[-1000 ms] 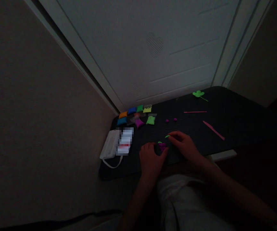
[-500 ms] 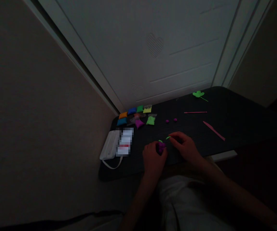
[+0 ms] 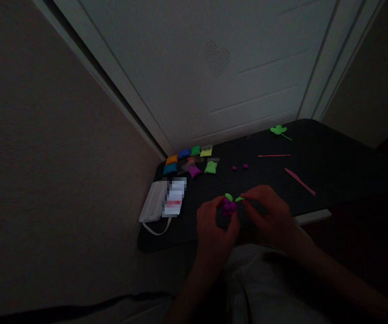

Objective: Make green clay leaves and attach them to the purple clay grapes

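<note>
Between the thumb and fingers of my left hand is a cluster of purple clay balls, like a bunch of grapes. One green clay leaf sits at its top. My right hand pinches a second green clay leaf by its right end; the leaf's other end is close to the top right of the cluster, and I cannot tell whether they touch. Two loose purple clay balls lie on the dark table beyond my hands.
Several clay packets lie at the back left. Nearer are a phone with a blurred screen and a white case with a cable. To the right are a pink clay knife, a thin pink tool and a green clover-shaped piece.
The cluster has been lifted and turned so its top leaf shows more fully. My right hand has brought the other leaf down and right, close beside the cluster.
</note>
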A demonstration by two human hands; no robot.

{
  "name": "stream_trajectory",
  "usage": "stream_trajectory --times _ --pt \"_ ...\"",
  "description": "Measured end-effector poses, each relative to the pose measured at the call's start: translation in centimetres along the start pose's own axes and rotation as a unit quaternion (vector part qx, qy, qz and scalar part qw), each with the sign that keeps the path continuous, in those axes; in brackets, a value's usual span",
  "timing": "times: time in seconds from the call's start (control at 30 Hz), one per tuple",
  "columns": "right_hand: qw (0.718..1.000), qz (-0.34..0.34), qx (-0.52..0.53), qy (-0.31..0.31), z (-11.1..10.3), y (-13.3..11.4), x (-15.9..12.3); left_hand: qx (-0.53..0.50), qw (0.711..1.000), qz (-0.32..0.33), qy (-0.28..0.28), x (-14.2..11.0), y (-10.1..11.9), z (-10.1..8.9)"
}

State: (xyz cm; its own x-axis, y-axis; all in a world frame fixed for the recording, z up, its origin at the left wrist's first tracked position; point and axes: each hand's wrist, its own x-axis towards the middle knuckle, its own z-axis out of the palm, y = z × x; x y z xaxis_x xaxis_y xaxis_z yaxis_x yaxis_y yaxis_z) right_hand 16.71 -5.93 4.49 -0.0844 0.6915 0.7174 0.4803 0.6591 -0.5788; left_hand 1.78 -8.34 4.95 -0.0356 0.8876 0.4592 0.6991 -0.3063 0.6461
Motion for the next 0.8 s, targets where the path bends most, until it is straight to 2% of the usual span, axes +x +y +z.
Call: stream_trajectory --times 0.4,0.53,0.8 --pt "1.000 -0.019 -0.019 -0.004 0.43 0.05 -0.39 0.050 0.998 0.032 0.017 -0.01 0.13 0.10" --pt "0.999 -0.023 -0.009 -0.022 0.52 0.00 -0.56 0.083 0.995 0.045 0.030 -0.04 0.02 0.15" --pt "0.996 0.059 0.047 -0.056 0.44 -0.44 -0.50 0.110 0.988 0.103 0.042 -0.18 -0.27 0.29"
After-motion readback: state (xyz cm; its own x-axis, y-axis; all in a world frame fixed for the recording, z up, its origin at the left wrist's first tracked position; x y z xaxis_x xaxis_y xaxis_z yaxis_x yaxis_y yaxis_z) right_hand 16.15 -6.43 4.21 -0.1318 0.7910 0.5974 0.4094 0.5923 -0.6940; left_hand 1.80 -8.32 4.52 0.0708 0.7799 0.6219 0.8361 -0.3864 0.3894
